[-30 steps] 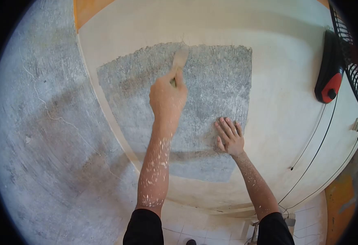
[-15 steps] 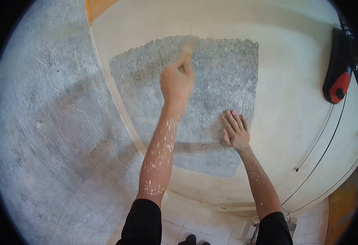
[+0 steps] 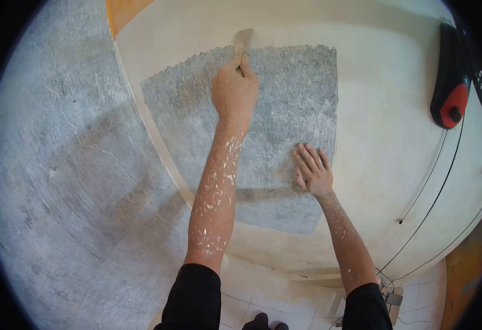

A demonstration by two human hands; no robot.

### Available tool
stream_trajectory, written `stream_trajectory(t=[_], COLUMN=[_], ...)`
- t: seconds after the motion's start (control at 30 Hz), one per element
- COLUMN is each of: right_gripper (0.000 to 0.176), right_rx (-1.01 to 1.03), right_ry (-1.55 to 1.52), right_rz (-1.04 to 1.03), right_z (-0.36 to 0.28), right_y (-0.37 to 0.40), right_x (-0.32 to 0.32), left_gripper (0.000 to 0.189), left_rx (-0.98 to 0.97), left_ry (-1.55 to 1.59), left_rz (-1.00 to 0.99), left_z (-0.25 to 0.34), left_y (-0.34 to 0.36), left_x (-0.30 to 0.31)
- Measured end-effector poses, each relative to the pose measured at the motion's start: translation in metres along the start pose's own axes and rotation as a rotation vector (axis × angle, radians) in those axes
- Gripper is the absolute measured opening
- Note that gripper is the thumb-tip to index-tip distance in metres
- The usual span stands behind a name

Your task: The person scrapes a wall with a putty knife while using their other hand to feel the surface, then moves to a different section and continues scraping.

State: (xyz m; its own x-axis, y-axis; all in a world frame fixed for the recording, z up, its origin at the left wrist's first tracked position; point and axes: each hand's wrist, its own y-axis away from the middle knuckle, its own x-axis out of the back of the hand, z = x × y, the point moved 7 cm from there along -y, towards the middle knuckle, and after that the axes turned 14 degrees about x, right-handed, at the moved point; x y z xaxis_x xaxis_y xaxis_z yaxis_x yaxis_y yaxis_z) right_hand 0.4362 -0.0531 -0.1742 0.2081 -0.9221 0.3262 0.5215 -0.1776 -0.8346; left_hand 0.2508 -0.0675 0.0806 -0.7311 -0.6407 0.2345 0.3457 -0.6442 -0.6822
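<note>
My left hand point(image 3: 235, 91) is closed round a scraper point(image 3: 243, 41), whose flat blade points up and lies at the top edge of a grey bare patch point(image 3: 285, 110) in the cream-painted wall point(image 3: 384, 110). Its handle is mostly hidden by my fingers. My right hand point(image 3: 314, 170) rests with spread fingers on the lower right part of the patch and holds nothing. Pale flakes cling to both forearms.
On the left, a grey wall point(image 3: 37, 165) carries a thin wavy crack. A black and red fan part point(image 3: 452, 107) is at the upper right, with cords hanging below. Tiled floor point(image 3: 296, 313), feet and a box with wires show at the bottom.
The scraper, blurred before, now shows clearly and is slightly higher and further left. My right hand keeps its place on the patch. The whole view has shifted a little.
</note>
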Motion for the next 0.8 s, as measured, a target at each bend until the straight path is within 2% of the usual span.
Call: stream_trajectory(t=[0.1, 0.17, 0.3, 0.4, 0.5, 0.6, 0.7, 0.8], right_gripper=[0.048, 0.050, 0.050, 0.050, 0.050, 0.049, 0.049, 0.049], right_rx=[0.000, -0.004, -0.008, 0.002, -0.009, -0.021, -0.016, -0.002], right_ry=[-0.021, 0.005, 0.003, -0.004, 0.011, 0.017, 0.020, 0.002], right_rz=[0.002, -0.018, 0.003, 0.005, 0.016, 0.020, 0.032, 0.033], right_z=[0.000, 0.000, 0.002, 0.000, -0.001, -0.006, -0.003, 0.001], right_y=[0.001, 0.001, -0.002, 0.000, 0.001, 0.000, -0.003, -0.004], right_x=[0.001, -0.001, -0.002, 0.001, 0.002, 0.000, 0.001, 0.002], left_gripper=[0.033, 0.034, 0.035, 0.036, 0.036, 0.036, 0.035, 0.036], left_rx=[-0.027, -0.048, -0.094, -0.028, -0.106, -0.018, -0.013, -0.010], left_ry=[-0.176, -0.089, 0.011, -0.092, -0.034, -0.080, -0.100, -0.027], left_rz=[-0.058, 0.004, 0.048, 0.000, 0.059, 0.025, 0.005, 0.019], left_z=[-0.001, -0.020, -0.022, -0.038, -0.036, -0.042, -0.038, -0.026], left_y=[0.029, 0.023, 0.001, 0.009, -0.008, -0.004, 0.010, -0.004], left_x=[0.007, 0.001, 0.008, 0.019, 0.014, 0.016, 0.016, 0.021])
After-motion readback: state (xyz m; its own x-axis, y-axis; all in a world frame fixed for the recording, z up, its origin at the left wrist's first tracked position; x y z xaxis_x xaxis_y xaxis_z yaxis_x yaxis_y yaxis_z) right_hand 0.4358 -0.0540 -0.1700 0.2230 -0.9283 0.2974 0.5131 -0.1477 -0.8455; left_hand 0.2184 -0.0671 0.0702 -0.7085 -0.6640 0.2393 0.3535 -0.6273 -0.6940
